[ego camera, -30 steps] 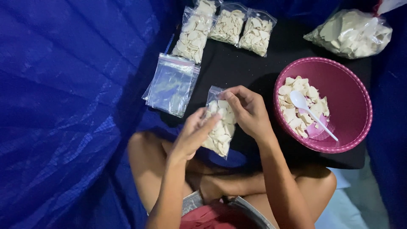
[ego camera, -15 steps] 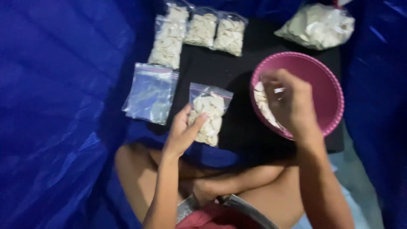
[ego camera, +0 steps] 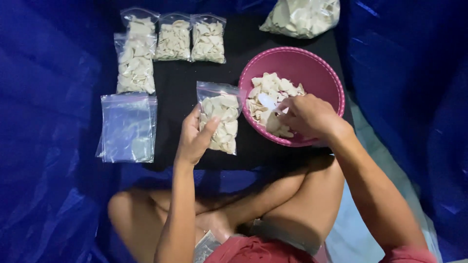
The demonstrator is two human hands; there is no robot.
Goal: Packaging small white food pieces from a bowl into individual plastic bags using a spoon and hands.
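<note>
My left hand (ego camera: 194, 139) grips a clear plastic bag (ego camera: 222, 117) partly filled with pale white chips, held over the black board (ego camera: 180, 80). To its right stands a pink bowl (ego camera: 319, 73) with more of the same chips (ego camera: 265, 92). My right hand (ego camera: 307, 117) is inside the bowl, fingers closed around a small white plastic spoon (ego camera: 267, 101) that lies on the chips.
Several filled chip bags (ego camera: 170, 41) lie in a row at the board's far edge, one more (ego camera: 134, 65) below them at left. A stack of empty clear bags (ego camera: 127, 127) sits left of my hand. A large bag of chips (ego camera: 302, 17) lies beyond the bowl. Blue tarp (ego camera: 48, 122) surrounds everything.
My right hand left the bag, reached into the pink bowl and closed on the spoon. My left hand keeps hold of the bag.
</note>
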